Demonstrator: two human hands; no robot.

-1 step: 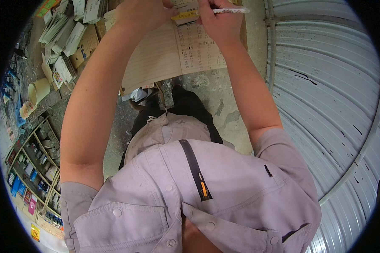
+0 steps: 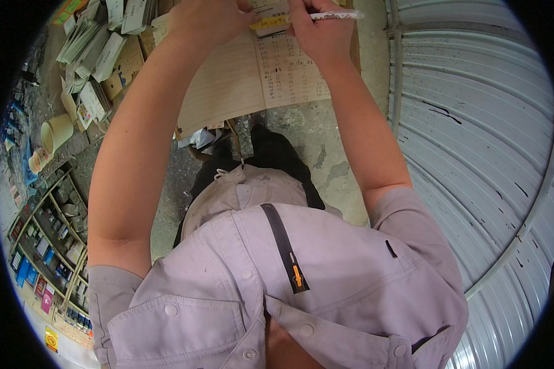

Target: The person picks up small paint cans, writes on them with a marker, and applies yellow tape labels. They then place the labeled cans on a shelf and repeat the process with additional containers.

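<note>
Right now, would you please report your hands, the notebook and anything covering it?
Right hand holding white pen. Left hand at yellow-striped card. Notebook open, card covering part of its page.

even, fairly bright light falls across a pale work shirt (image 2: 209,246) and an open notebook (image 2: 221,86), leaving soft shadows in the fabric's folds, while white glare streaks a corrugated metal wall (image 2: 461,154) at lower right. fisheye distortion bows the wall's ridges, and a blue fringe rings the circular view against black corners. the notebook's small handwriting is too indistinct to read.
</note>
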